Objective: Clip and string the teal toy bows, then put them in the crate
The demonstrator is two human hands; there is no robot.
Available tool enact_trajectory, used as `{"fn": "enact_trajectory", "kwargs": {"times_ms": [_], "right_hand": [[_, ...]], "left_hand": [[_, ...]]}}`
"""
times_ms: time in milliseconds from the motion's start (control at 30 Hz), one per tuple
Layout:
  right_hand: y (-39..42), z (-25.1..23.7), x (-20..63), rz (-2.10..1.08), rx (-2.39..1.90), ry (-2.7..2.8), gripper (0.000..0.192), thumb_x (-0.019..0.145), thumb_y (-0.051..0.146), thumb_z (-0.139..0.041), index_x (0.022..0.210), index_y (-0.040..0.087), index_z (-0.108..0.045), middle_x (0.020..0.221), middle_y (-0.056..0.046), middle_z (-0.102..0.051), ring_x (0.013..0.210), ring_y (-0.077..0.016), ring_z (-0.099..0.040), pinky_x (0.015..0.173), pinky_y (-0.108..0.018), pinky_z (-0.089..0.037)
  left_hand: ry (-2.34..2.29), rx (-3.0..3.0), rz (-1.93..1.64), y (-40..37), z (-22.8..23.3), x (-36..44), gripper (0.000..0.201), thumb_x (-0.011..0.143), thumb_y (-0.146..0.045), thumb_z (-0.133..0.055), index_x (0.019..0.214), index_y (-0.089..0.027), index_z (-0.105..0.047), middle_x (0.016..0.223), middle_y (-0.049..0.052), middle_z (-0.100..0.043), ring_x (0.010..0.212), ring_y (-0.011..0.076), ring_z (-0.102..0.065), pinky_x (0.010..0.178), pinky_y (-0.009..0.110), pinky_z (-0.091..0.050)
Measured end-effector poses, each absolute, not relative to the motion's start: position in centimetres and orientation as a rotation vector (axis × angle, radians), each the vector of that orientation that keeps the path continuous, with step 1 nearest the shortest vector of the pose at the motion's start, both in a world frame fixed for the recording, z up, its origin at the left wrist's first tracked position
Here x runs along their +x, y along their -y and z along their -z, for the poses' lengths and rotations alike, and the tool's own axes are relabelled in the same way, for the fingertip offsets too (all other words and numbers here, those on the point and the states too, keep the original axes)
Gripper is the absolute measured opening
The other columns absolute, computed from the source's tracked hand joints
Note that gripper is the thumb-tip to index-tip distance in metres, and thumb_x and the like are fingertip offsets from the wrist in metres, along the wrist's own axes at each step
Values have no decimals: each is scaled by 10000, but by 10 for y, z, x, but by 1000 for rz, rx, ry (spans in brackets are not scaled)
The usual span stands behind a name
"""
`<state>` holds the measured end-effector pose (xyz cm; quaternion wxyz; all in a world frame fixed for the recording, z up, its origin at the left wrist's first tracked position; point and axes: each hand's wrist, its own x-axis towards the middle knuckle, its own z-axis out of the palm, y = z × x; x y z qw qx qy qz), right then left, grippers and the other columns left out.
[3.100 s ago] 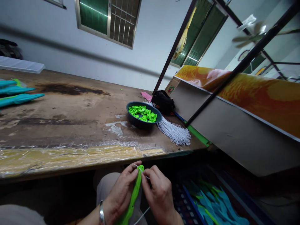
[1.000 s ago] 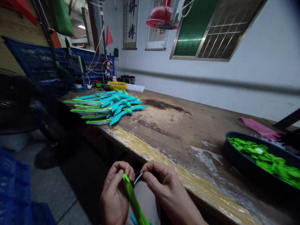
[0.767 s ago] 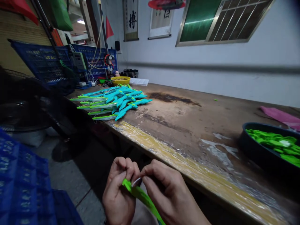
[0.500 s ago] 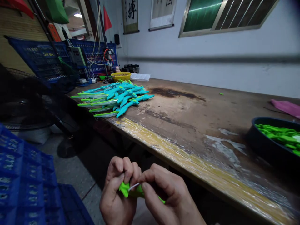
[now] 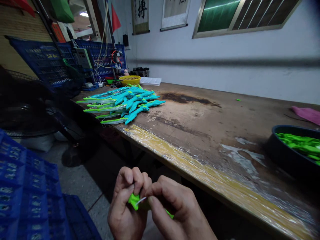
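While a heap of finished teal pieces (image 5: 125,103) lies upper left on the table (image 5: 200,133), the left hand (image 5: 126,206) and right hand (image 5: 175,213), bottom centre, pinch one green piece (image 5: 135,201) and its white string (image 5: 142,200), seemingly unfinished.

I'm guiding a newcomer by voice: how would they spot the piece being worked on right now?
Start at the long wooden bench and drop below its taped front edge to the two hands. Pinched between the left hand and the right hand is a bright green plastic piece with a thin white string at its tip. Unlike the teal-and-green pile on the bench, it is off the bench.
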<state>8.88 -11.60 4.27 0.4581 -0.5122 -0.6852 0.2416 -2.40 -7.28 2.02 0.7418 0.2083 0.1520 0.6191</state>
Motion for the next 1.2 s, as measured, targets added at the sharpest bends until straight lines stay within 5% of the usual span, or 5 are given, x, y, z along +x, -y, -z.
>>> {"fn": "enact_trajectory", "kwargs": {"times_ms": [367,600,900,1200], "right_hand": [[107,-51,84,-215,-1192,1931,247,951,128,-396,808,162,-595,661,-25,-575,543,-125,-525,484,-237,-355],[101,-24,82,210,-1324,1967,289,1038,160,-297,1222,85,-506,720,-60,-689,543,-179,-663,469,-268,-433],[86,-26,99,438,-1345,1951,240,981,72,-384,799,202,-469,664,-10,-522,559,-147,-501,529,-266,-349],[67,-70,133,60,-1405,1592,225,993,131,-465,781,203,-480,647,43,-482,555,-100,-453,550,-212,-344]], "left_hand": [[-394,512,-1231,64,-19,-27,100,795,-182,-667,761,-201,-575,725,-4,-449,674,140,-460,636,254,-446],[-543,428,-1029,58,-11,-28,159,796,-292,-776,831,-194,-655,800,7,-543,711,123,-521,672,223,-464],[-777,613,-1022,63,10,-17,364,780,-553,-759,910,-224,-675,701,-26,-566,627,103,-489,558,185,-393],[-686,667,-871,61,6,-15,390,787,-551,-754,768,-177,-645,636,-34,-539,517,53,-385,541,179,-360]]}}
